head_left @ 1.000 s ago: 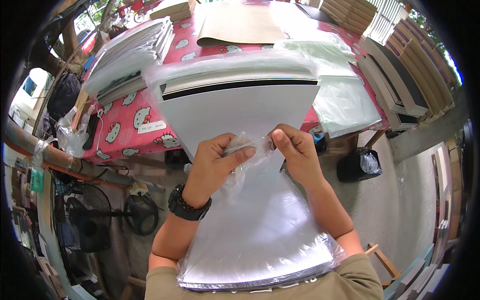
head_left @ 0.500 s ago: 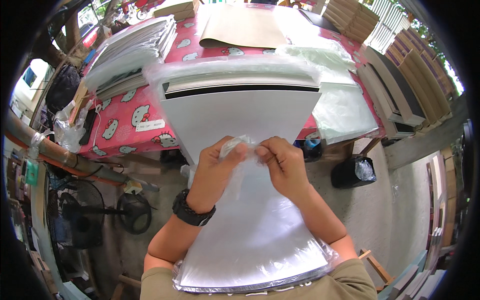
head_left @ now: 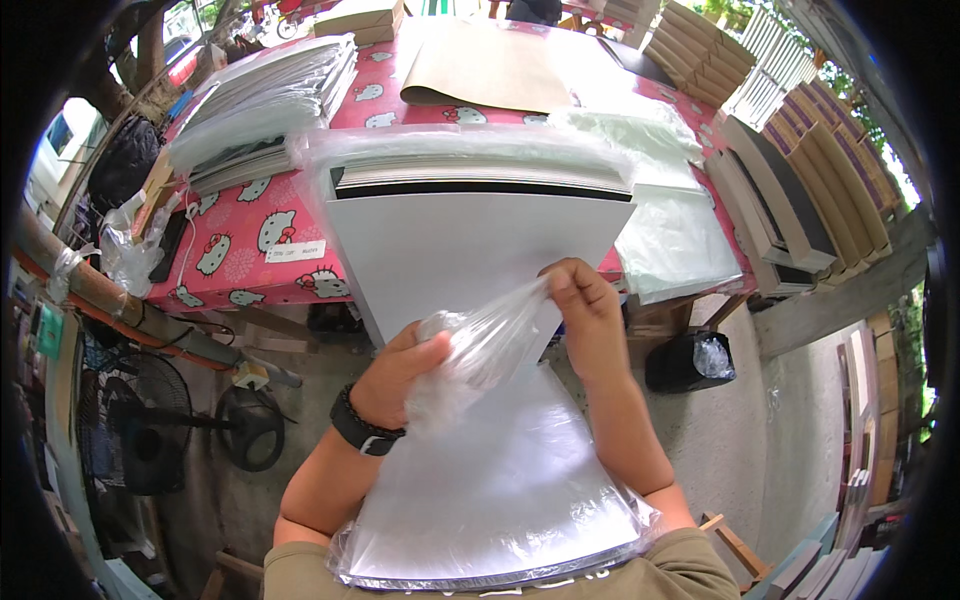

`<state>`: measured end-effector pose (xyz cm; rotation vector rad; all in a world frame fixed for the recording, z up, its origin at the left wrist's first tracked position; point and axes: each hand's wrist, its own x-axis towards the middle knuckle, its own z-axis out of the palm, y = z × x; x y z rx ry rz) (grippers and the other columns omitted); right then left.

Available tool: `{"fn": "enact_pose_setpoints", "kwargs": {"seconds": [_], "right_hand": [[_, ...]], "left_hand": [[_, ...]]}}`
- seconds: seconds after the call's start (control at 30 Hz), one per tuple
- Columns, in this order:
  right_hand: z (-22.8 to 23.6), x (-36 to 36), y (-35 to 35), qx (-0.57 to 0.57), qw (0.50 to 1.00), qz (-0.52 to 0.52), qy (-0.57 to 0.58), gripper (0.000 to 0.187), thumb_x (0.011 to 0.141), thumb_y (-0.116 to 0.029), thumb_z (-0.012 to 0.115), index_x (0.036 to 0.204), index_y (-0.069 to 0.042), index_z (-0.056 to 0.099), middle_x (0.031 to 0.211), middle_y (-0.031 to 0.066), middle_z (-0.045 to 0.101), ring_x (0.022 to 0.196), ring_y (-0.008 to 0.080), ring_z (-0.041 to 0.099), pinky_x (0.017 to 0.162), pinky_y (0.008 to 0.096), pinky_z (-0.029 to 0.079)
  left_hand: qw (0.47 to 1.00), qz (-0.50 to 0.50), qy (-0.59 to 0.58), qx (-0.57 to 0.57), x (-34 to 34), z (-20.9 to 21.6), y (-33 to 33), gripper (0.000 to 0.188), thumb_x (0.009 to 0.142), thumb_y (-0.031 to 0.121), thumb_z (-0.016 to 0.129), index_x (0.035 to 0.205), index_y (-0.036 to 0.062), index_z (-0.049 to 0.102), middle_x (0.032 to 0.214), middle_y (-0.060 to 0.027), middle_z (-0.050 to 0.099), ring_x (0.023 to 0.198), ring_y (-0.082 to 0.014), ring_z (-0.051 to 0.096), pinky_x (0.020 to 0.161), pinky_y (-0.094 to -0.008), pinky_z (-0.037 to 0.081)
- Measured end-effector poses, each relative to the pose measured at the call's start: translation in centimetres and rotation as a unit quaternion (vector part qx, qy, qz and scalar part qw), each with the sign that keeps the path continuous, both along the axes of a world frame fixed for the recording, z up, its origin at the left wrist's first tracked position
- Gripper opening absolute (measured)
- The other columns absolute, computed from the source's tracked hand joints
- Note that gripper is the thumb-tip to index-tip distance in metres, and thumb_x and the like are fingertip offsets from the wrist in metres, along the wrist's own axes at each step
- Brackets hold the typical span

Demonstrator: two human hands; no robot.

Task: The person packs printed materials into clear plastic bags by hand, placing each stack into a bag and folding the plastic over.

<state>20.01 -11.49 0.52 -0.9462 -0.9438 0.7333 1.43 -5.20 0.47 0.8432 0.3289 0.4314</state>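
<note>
My left hand (head_left: 405,372) is closed round the bunched part of a clear plastic bag (head_left: 490,345), with a black watch on that wrist. Higher and to the right, my right hand (head_left: 585,310) pinches the bag's far end, and the film stretches taut between the two hands. Below them a white board in clear plastic (head_left: 490,490) lies against my body. In front, a white panel (head_left: 470,250) leans at the table edge before a stack of boards (head_left: 480,178) wrapped in plastic.
The table (head_left: 270,270) has a pink patterned cover. On it are plastic-wrapped sheets (head_left: 270,100) at the left, a brown sheet (head_left: 485,65) at the back and clear plastic sleeves (head_left: 670,235) at the right. A black bin (head_left: 690,362) and a fan (head_left: 140,420) stand on the floor.
My hands were close together on the plastic. Now they are farther apart, the right one up and to the right, the left one lower and to the left, and the film is stretched out.
</note>
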Motion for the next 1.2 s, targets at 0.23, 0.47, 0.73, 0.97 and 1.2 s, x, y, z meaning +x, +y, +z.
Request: {"fn": "enact_pose_setpoints", "kwargs": {"seconds": [0.23,0.47,0.73,0.97,1.2], "right_hand": [[3.1,6.6,-6.5,0.212,0.919,0.092,0.318,0.012,0.088,-0.016,0.041,0.092,-0.004,0.043,0.078,0.0049,0.049,0.072,0.0153,0.052,0.064,0.027,0.047],[1.9,10.6,-8.8,0.032,0.934,-0.266,-0.236,0.014,0.087,-0.012,0.041,0.095,-0.002,0.044,0.081,0.0042,0.048,0.071,0.0103,0.049,0.061,0.0257,0.045],[7.5,-3.8,-1.5,-0.045,0.936,0.051,-0.345,0.006,0.074,-0.007,0.061,0.076,-0.001,0.058,0.06,0.0037,0.056,0.049,0.0102,0.054,0.046,0.0239,0.041],[4.1,-1.6,-3.7,0.037,0.797,0.584,-0.15,0.018,0.071,-0.013,0.068,0.072,0.002,0.059,0.063,0.0096,0.057,0.057,0.0181,0.055,0.052,0.031,0.043],[2.6,-0.4,-4.8,0.058,0.855,0.515,-0.006,0.024,0.069,-0.015,0.069,0.077,0.004,0.058,0.072,0.0144,0.059,0.066,0.0232,0.058,0.059,0.0338,0.045]], "left_hand": [[0.978,0.027,0.045,0.202,-9.4,-8.7,7.6,0.024,0.086,0.025,0.048,0.08,0.002,0.054,0.078,-0.0062,0.055,0.078,-0.0135,0.05,0.068,-0.0293,0.042],[0.64,0.701,-0.022,0.314,-14.9,2.1,7.7,0.027,0.088,0.029,0.045,0.092,0.0037,0.052,0.075,-0.0012,0.05,0.066,-0.0089,0.048,0.063,-0.0227,0.041],[0.894,0.008,0.097,0.437,-0.3,3.4,-3.2,0.032,0.071,0.021,0.069,0.094,0.0011,0.056,0.082,-0.007,0.057,0.074,-0.0118,0.051,0.065,-0.0263,0.042],[0.959,0.102,-0.251,-0.086,-3.0,1.5,0.2,0.035,0.087,0.037,0.042,0.097,0.0064,0.056,0.075,-0.0035,0.058,0.064,-0.0128,0.056,0.055,-0.0274,0.045],[0.981,0.151,-0.086,0.083,-5.4,-4.5,1.5,0.043,0.084,0.04,0.046,0.101,0.0012,0.053,0.074,-0.0046,0.054,0.064,-0.0142,0.053,0.052,-0.0279,0.042]]}}
